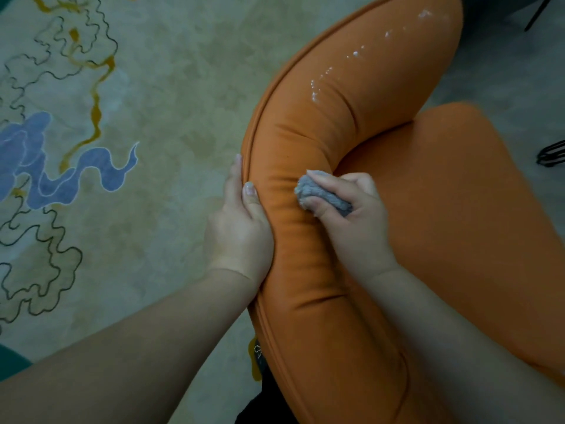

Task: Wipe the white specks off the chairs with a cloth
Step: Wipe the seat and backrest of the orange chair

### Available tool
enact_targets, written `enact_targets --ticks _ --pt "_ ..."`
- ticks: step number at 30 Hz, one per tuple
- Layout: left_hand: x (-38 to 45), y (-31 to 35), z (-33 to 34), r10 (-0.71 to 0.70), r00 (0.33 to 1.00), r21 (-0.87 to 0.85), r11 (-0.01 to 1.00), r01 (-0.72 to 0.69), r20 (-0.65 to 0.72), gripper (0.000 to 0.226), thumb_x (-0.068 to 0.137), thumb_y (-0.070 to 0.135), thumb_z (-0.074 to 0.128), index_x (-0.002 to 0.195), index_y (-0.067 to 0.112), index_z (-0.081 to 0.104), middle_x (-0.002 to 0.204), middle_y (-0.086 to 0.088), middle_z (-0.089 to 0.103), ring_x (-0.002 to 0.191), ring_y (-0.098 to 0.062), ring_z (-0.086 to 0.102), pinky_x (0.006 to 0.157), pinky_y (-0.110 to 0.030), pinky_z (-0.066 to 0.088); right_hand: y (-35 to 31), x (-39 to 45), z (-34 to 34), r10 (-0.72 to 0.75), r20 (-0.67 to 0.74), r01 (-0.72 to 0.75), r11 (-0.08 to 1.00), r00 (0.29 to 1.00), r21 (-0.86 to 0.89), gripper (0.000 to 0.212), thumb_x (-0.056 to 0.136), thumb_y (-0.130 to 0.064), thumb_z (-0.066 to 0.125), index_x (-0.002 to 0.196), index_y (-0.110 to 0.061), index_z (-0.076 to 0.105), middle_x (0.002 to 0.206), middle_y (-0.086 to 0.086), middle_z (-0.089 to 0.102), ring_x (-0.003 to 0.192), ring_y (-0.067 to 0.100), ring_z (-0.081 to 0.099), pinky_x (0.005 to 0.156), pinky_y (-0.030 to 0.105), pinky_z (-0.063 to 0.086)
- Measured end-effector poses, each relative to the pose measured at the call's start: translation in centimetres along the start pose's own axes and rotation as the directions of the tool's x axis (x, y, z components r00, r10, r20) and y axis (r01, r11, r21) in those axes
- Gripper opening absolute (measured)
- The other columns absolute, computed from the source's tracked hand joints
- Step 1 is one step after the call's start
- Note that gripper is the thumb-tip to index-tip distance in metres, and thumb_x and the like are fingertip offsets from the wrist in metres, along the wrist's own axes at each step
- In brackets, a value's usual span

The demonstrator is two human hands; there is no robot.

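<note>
Head: cloth (324, 195) on orange chair (305, 142).

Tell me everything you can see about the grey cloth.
The cloth is a small grey wad of nubbly, towel-like fabric, bunched up rather than spread flat. The right hand grips it, fingers over the top and thumb underneath, so only its front end and a strip between the fingers show. It is pressed against the inner curve of the orange chair's backrest, near where the backrest meets the seat. It sits well short of the white specks further along the backrest.
</note>
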State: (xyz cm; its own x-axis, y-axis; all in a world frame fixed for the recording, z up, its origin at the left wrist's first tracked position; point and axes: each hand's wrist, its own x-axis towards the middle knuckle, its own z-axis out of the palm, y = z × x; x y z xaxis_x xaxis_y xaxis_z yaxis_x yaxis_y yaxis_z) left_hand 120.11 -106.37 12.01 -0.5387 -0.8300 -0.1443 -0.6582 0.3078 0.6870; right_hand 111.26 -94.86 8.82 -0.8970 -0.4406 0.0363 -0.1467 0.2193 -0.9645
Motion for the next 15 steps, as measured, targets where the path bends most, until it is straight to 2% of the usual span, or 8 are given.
enact_targets --ticks 2,4,6,8,11,15 --pt "-0.1 0.4 -0.1 0.002 1.0 0.022 1.0 -0.003 0.025 0.046 0.101 0.037 0.029 0.147 0.044 0.026 0.13 -0.005 0.059 0.108 -0.03 0.057 0.078 -0.027 0.034 -0.4 1.0 0.6 -0.003 0.011 0.003 1.0 1.0 -0.004 0.037 0.078 -0.022 0.076 0.112 -0.035 0.066 0.099 -0.003 0.047 0.09 -0.001 0.052 0.086 0.006 0.038" --pt "-0.2 0.6 -0.3 0.021 0.999 0.041 0.999 -0.023 0.047 0.047 0.101 0.038 0.028 0.148 0.044 0.023 0.138 -0.001 0.053 0.113 -0.029 0.055 0.081 -0.03 0.035 -0.3 2.3 0.7 0.077 -0.06 -0.075 0.997 0.995 0.031 0.036 0.08 -0.018 0.075 0.112 -0.033 0.067 0.105 0.003 0.05 0.093 0.0 0.053 0.087 0.004 0.038" --pt "0.1 0.6 -0.5 0.05 0.995 0.057 0.997 -0.055 0.081 0.049 0.1 0.04 0.026 0.148 0.045 0.018 0.144 0.006 0.047 0.119 -0.024 0.052 0.084 -0.029 0.035 0.1 3.0 0.7 0.129 -0.118 -0.121 0.99 0.985 0.074 0.033 0.082 -0.018 0.073 0.107 -0.039 0.066 0.108 0.002 0.052 0.093 -0.002 0.054 0.083 0.002 0.038" --pt "1.1 0.6 -0.7 0.065 0.99 0.06 0.995 -0.073 0.123 0.05 0.1 0.042 0.025 0.148 0.045 0.015 0.146 0.009 0.043 0.123 -0.021 0.049 0.084 -0.027 0.032 0.5 2.9 1.1 0.118 -0.142 -0.105 0.99 0.983 0.095 0.033 0.083 -0.021 0.072 0.104 -0.045 0.065 0.106 -0.002 0.052 0.093 -0.006 0.055 0.082 0.002 0.039" --pt "4.0 1.5 -0.3 0.111 0.975 0.055 0.991 -0.124 0.193 0.052 0.1 0.042 0.026 0.15 0.039 0.014 0.148 0.003 0.042 0.125 -0.024 0.047 0.089 -0.031 0.035 0.5 4.0 1.8 0.076 -0.161 -0.068 0.996 0.984 0.055 0.031 0.083 -0.024 0.071 0.107 -0.042 0.066 0.107 -0.001 0.052 0.096 -0.003 0.055 0.086 0.004 0.039" --pt "8.2 3.4 0.3 0.164 0.95 0.088 0.977 -0.194 0.267 0.053 0.1 0.043 0.026 0.151 0.033 0.013 0.145 -0.005 0.044 0.125 -0.028 0.048 0.095 -0.035 0.036 0.5 6.4 1.7 0.148 -0.256 -0.152 0.988 0.955 0.005 0.032 0.085 -0.019 0.07 0.114 -0.032 0.064 0.109 0.006 0.053 0.094 -0.001 0.055 0.086 0.004 0.038"
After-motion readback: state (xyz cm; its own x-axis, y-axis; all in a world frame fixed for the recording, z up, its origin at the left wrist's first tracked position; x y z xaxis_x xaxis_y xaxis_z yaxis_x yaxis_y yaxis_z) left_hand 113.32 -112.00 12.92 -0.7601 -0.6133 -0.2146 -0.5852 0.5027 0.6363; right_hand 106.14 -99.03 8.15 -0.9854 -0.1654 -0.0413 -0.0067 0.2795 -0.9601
